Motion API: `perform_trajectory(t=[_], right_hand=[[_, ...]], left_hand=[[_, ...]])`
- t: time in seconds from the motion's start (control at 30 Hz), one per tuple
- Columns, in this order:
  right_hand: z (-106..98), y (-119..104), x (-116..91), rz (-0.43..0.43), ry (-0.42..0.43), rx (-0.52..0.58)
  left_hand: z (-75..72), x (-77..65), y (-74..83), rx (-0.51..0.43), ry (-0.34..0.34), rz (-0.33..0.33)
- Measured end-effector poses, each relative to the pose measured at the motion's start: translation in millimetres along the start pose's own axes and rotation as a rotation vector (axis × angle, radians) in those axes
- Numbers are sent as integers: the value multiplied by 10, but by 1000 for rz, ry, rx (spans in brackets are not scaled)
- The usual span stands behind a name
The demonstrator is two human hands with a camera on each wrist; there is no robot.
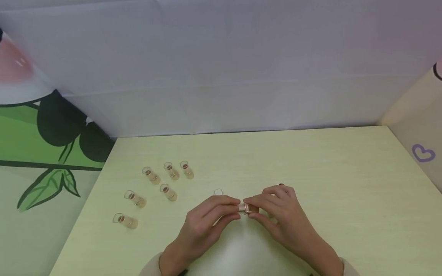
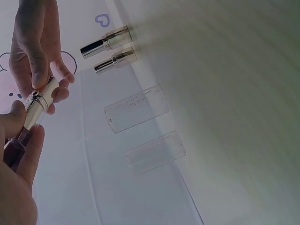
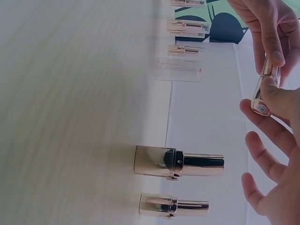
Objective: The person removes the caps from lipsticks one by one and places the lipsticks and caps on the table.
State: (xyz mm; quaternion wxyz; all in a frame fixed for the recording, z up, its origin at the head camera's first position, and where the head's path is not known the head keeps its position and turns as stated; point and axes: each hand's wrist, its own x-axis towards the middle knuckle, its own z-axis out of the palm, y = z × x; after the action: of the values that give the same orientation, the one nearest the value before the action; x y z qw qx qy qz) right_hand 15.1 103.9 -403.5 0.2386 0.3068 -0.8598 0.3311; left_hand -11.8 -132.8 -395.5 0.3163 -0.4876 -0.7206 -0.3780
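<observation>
Between both hands lies a gold lipstick tube point(image 1: 246, 208), held sideways close over the table. My left hand point(image 1: 210, 220) pinches its narrow end between thumb and fingers. The thumb and fingers of my right hand point(image 1: 284, 212) grip the wider base; in the right wrist view the round-cornered end of the lipstick tube point(image 3: 260, 107) shows by the thumb. Just beyond the hands stands a clear cap point(image 1: 218, 191), and a second clear cap point(image 2: 137, 108) shows in the left wrist view. Two uncapped lipstick tubes point(image 3: 180, 162) stand near the right hand, mostly hidden behind it in the head view.
Several capped lipstick tubes point(image 1: 170, 192) stand in loose rows on the left of the pale table point(image 1: 328, 165). A white sheet point(image 1: 241, 76) hangs along the back edge, and printed panels point(image 1: 58, 145) flank the table.
</observation>
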Motion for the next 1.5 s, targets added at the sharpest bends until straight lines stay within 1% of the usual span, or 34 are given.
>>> perform_trajectory(t=[0.23,0.33,0.6,0.77,0.87,0.93,1.03,1.13,1.27,1.4,1.5], right_hand=[[9,-9,-2,2,19,-29],[8,-16,-7,5,18,-46],[1,-23,-11,25,18,12],[-2,-41,-12,33,20,5],[-8,-40,-9,18,27,-36],[-18,-29,-6,10,42,-60],[-37,-10,0,11,61,-76],[-47,5,-3,24,62,-58],[-58,16,-14,65,27,-32],[-76,31,-16,104,-1,-14],[-85,39,-13,111,2,-13]], left_hand=[[-4,1,4,20,3,-4],[-5,1,3,27,5,5],[-5,1,13,4,36,31],[-5,15,6,6,48,57],[-15,27,-6,26,54,87],[-33,38,-18,37,68,96],[-71,52,-30,52,90,84],[-99,62,-33,42,96,68],[-129,76,-44,34,88,68],[-209,111,-84,34,89,58],[-303,137,-114,62,46,40]])
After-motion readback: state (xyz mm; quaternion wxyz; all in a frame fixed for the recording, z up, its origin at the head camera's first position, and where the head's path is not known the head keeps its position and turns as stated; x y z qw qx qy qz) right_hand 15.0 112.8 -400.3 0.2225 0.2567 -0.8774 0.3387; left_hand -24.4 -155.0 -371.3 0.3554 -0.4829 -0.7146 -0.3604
